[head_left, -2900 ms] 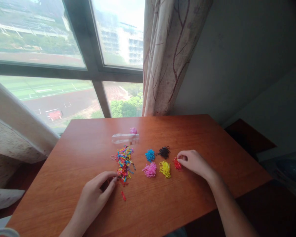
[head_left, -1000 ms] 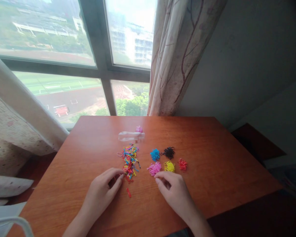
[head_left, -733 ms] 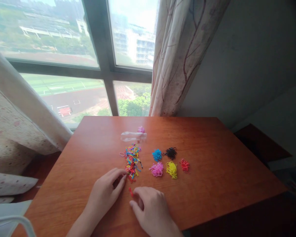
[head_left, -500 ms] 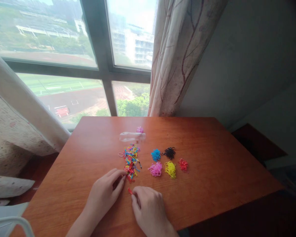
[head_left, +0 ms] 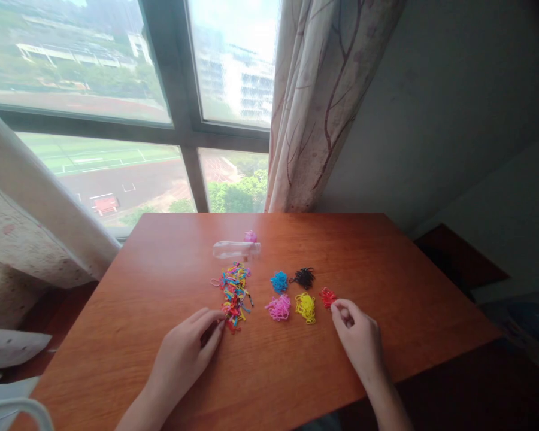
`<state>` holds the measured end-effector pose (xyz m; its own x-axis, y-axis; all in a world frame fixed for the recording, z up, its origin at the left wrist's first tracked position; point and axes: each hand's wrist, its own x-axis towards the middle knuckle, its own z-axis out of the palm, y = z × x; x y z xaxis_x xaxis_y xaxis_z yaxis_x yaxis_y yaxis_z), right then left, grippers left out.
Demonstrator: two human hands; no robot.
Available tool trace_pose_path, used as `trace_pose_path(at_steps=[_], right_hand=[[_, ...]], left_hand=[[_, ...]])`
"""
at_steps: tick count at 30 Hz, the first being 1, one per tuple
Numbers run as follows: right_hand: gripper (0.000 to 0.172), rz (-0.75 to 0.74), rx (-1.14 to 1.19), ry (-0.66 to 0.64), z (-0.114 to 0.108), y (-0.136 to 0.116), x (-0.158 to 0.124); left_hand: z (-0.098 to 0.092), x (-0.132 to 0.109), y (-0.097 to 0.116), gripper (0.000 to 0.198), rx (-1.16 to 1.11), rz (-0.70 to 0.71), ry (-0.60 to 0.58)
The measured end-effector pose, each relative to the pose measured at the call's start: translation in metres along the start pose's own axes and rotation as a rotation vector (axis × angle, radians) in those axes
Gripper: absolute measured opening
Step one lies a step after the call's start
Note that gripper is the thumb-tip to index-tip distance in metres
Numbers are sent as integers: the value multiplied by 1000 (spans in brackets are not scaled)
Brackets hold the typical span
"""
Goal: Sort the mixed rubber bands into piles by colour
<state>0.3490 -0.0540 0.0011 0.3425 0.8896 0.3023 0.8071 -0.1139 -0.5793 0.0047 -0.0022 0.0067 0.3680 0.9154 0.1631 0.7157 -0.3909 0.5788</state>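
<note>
A loose pile of mixed-colour small rubber bands lies on the brown wooden table. My left hand rests at the near left edge of that pile, thumb and index finger pinched together; what is between them is too small to make out. To the right, my right hand has its fingertips closed at the small heap of red rubber bands, and a red band at the tips merges with the heap. Beside it are heaps of yellow bands, pink bands, blue bands and black bands.
Behind the mixed pile, a clear plastic bag or tube lies on its side, with a pink-purple object just beyond it. A window and curtains border the table's far side. A white curved bar shows at the lower left.
My right hand has carried a red rubber band from near the mixed pile rightward to the red heap. My left hand has stayed at the mixed pile. The view has shifted slightly.
</note>
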Motion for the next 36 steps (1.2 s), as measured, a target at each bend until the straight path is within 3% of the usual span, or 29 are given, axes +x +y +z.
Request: trace_pose_path(at_steps=[4, 15, 19, 27, 36], right_hand=[[34, 14, -61, -23, 2, 16, 6], [29, 30, -168, 11, 3, 2, 5], [27, -42, -28, 5, 6, -20, -6], [18, -274, 161, -227, 42, -77, -41], [15, -259, 176, -361, 57, -94, -47]], left_hand=[[0, 0, 0, 20, 0, 2, 10], [2, 1, -3, 19, -11, 1, 6], [2, 0, -1, 19, -1, 4, -10], [2, -1, 3, 19, 88, 20, -23], [2, 1, 4, 16, 119, 5, -36]])
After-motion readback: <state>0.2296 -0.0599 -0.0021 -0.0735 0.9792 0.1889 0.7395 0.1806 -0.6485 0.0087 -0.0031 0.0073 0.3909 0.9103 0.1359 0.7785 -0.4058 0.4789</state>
